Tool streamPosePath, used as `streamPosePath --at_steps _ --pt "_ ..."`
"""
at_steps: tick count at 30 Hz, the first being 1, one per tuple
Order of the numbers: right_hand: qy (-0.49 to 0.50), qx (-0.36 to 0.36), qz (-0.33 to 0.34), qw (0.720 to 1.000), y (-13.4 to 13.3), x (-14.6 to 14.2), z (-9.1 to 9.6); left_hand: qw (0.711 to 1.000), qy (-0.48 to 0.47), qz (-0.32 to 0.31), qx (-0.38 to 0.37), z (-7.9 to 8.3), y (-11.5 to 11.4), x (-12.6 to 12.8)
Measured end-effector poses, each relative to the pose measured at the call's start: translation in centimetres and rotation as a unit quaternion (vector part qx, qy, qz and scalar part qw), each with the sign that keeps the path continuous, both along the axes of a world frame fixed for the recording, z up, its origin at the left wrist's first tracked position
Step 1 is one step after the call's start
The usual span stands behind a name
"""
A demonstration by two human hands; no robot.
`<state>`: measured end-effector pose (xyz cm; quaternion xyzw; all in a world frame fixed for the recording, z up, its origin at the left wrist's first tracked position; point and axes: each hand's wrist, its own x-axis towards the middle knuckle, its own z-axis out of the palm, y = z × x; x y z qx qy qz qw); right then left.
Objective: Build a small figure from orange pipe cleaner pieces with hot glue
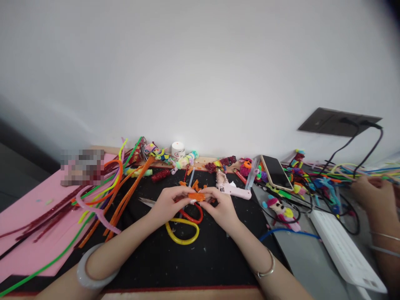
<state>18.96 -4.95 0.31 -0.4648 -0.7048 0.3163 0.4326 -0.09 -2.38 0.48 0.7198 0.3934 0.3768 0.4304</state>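
My left hand (168, 203) and my right hand (221, 208) meet over the middle of the black mat (218, 262). Between their fingertips is a small orange piece of pipe cleaner (196, 196), pinched from both sides; its exact shape is partly covered by the fingers. A pair of scissors (185, 241), with one yellow and one red handle loop, lies just below my hands, its blades pointing left. Beyond the fingers, orange scraps (195, 184) are scattered on the mat. A pale pink glue gun (236, 190) rests right of them.
Long pipe cleaners (125, 196) spread over a pink sheet (40, 204) at left. Small pipe-cleaner figures (281, 210) and a phone (276, 172) sit along the back and right. A white power strip (343, 250) lies near another person's hand (373, 196). Cords run to a wall socket (339, 121).
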Motion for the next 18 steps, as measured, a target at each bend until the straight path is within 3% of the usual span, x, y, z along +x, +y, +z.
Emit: streamPosePath --at_steps 4,9,15,18 --pt "0.001 -0.001 -0.010 1.000 0.2 0.3 0.0 0.999 -0.030 0.031 -0.018 -0.2 0.2 -0.1" --pt "-0.097 0.056 -0.104 0.988 0.6 1.6 0.4 0.994 -0.056 0.088 -0.037 -0.2 0.4 -0.4" --pt "-0.274 0.103 -0.217 0.931 1.6 3.4 1.0 0.989 -0.065 0.124 -0.042 -0.3 0.8 -0.6" --pt "-0.342 0.063 -0.287 0.893 1.9 4.0 1.1 0.988 -0.072 0.126 -0.055 -0.4 0.9 -0.6"
